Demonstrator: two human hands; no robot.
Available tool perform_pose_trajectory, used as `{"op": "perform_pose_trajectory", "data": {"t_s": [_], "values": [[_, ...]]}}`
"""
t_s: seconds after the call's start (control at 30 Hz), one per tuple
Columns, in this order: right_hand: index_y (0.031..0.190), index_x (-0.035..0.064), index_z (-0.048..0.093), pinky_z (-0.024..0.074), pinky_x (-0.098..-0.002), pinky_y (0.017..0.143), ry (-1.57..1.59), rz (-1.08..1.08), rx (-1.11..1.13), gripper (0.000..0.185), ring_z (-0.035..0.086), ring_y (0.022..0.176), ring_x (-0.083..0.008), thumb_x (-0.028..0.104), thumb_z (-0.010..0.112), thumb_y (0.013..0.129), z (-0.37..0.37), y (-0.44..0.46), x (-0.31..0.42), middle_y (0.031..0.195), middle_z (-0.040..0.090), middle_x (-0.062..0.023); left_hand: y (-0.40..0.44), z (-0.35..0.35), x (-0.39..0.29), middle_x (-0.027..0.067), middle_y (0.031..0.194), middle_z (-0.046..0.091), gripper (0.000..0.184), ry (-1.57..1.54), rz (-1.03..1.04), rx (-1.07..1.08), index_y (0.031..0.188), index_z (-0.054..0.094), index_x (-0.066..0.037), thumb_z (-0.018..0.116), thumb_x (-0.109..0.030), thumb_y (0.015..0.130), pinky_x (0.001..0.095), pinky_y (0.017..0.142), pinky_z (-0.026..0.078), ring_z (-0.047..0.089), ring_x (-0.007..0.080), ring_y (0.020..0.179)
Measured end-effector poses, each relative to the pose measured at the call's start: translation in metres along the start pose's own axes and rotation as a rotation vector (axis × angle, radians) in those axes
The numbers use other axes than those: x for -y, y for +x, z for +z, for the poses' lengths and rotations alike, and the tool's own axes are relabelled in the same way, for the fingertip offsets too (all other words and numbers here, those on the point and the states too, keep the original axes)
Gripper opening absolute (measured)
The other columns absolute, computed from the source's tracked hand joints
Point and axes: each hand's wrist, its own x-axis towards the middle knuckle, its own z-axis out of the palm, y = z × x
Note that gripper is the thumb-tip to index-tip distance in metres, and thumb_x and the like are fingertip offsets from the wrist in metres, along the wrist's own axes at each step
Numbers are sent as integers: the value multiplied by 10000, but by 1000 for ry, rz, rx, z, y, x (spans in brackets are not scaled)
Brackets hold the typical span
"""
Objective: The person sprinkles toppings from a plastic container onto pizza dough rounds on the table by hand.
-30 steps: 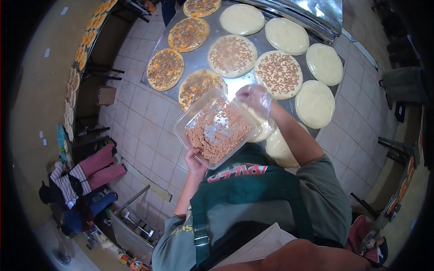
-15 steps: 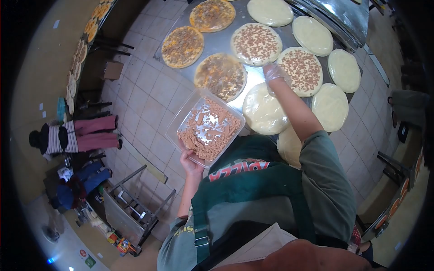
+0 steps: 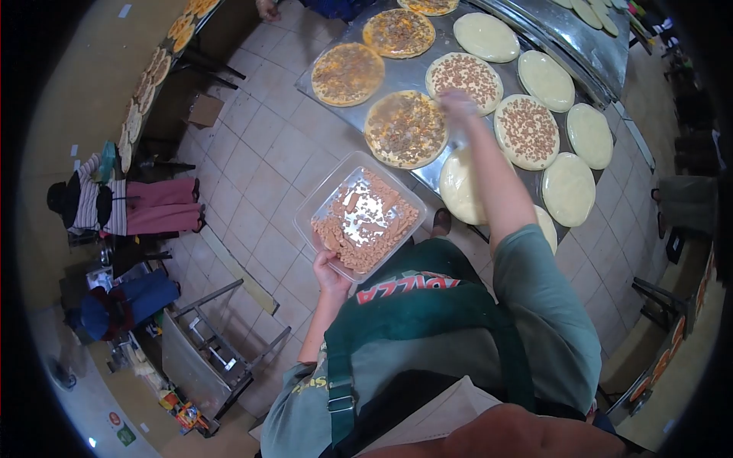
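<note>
Plastic tub (image 3: 336,185) gripped in left hand (image 3: 329,269) — hold it level. Right hand (image 3: 458,107) blurs at pizza (image 3: 464,79) edge, grip unclear; scatter evenly.

One head-worn camera gives the only view; it sits above the wearer's chest and looks forward and steeply down, so the green apron (image 3: 405,322) looms large at the bottom, close to the lens; the clear plastic tub (image 3: 324,192) comes mid-frame, a little beyond; the metal counter (image 3: 405,74) with its pizzas stretches away across the top; the lens is very wide, rounding the picture into black corners and curving the outer edges; the tiled floor (image 3: 263,145) shows from above, and the person in pink trousers (image 3: 160,206) appears sideways, well off at frame left.
</note>
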Motion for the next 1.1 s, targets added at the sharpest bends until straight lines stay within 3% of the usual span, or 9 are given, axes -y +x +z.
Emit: {"op": "perform_pose_trajectory", "data": {"t_s": [0.07,0.13,0.23,0.4,0.53,0.63,0.87,0.93,1.1], "values": [[917,77,580,433,-300,661,-82,-539,466,249,526,754,-174,114,576,672,76,-43,5,834,566,-64,7,-21,-5,127,1170,445,599,-10,-12,-70,1215,340,-61,406,-84,620,414,935,327,429,289,1074],[802,51,619,446,-286,679,-505,-587,870,149,562,759,-168,122,594,673,136,-112,25,788,604,-84,8,-24,-9,128,1169,445,601,-13,-1,-65,1214,339,-54,405,-82,617,412,934,330,429,289,1072],[902,95,625,430,-326,767,-1185,-627,999,219,564,867,-238,161,588,696,157,-184,38,920,605,-92,9,-28,-17,131,1153,453,601,-3,30,-22,1206,345,-55,408,-92,610,416,920,348,439,289,1062],[1013,93,585,424,-313,809,-791,-587,965,300,553,917,-226,259,552,765,137,-169,25,1010,581,-102,11,-25,-22,143,1133,464,597,-38,-69,24,1195,358,-36,414,-87,602,425,911,361,452,296,1042],[1039,84,568,430,-271,798,-456,-534,468,294,561,874,-170,212,540,776,70,-124,38,957,601,-67,7,-1,-22,133,1141,459,619,36,-56,-2,1223,339,-60,419,-77,610,418,897,375,450,292,1044],[1006,55,580,454,-232,716,-160,-381,400,253,545,763,-99,132,571,765,38,-144,52,856,595,-57,25,-16,-12,124,1136,471,600,-10,-46,98,1219,354,-88,398,-68,621,418,902,368,451,281,1054],[1086,32,518,414,-322,810,-924,-413,565,336,540,938,-247,62,516,752,70,-194,31,1037,555,-143,29,-1,-8,123,1159,457,654,44,-39,255,1262,301,-106,402,-52,618,413,906,366,451,282,1056],[1068,34,517,408,-346,818,-1377,-584,337,348,531,916,-305,34,492,721,86,-192,12,1037,533,-169,33,-4,-8,119,1251,345,735,17,-116,382,1292,223,-134,384,-8,585,402,926,353,377,280,1126],[895,11,535,438,-398,735,-1361,-886,1,204,543,813,-335,66,497,702,87,-196,-17,900,546,-207,13,21,-14,128,1203,402,693,50,-62,397,1279,254,-114,384,-26,604,419,905,366,417,285,1087]]}}
